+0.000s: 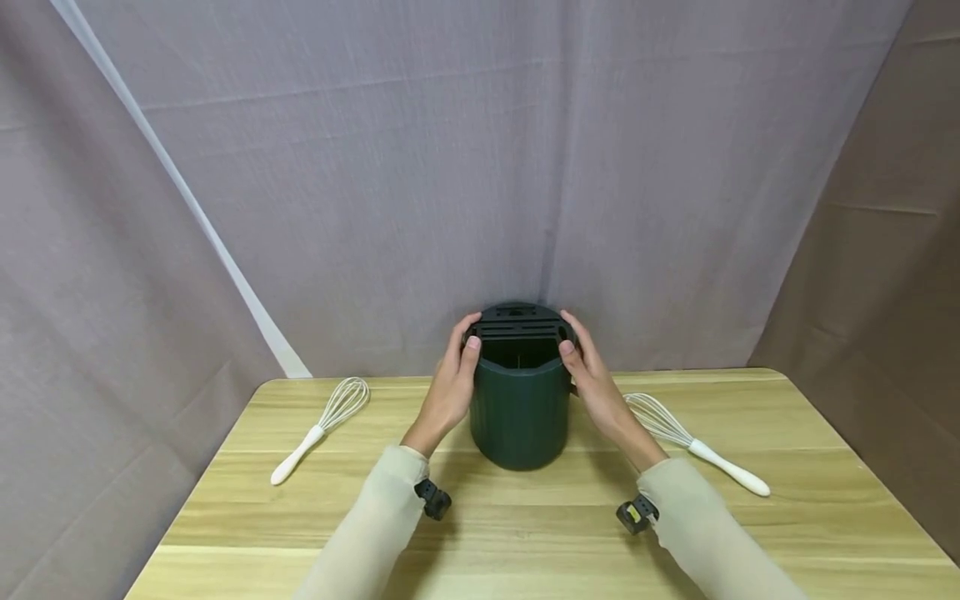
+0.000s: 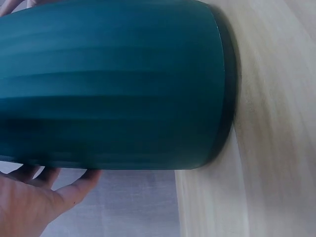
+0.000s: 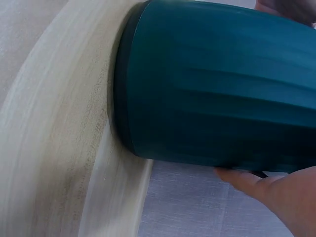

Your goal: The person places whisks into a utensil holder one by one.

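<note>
A dark green ribbed utensil holder (image 1: 519,408) with a black slotted top stands upright at the middle of the wooden table (image 1: 525,533). My left hand (image 1: 461,350) grips its left side at the rim, thumb on the front edge and fingers round the back. My right hand (image 1: 576,343) grips the right side the same way. The left wrist view shows the holder (image 2: 113,84) filling the frame with my left hand (image 2: 29,202) against its wall. In the right wrist view the holder (image 3: 217,89) rests on the table with my right hand (image 3: 276,190) touching it.
A white-handled wire whisk (image 1: 322,427) lies on the table to the left of the holder. A second whisk (image 1: 690,443) lies to the right, close behind my right wrist. A grey cloth backdrop (image 1: 480,167) hangs behind the table's far edge.
</note>
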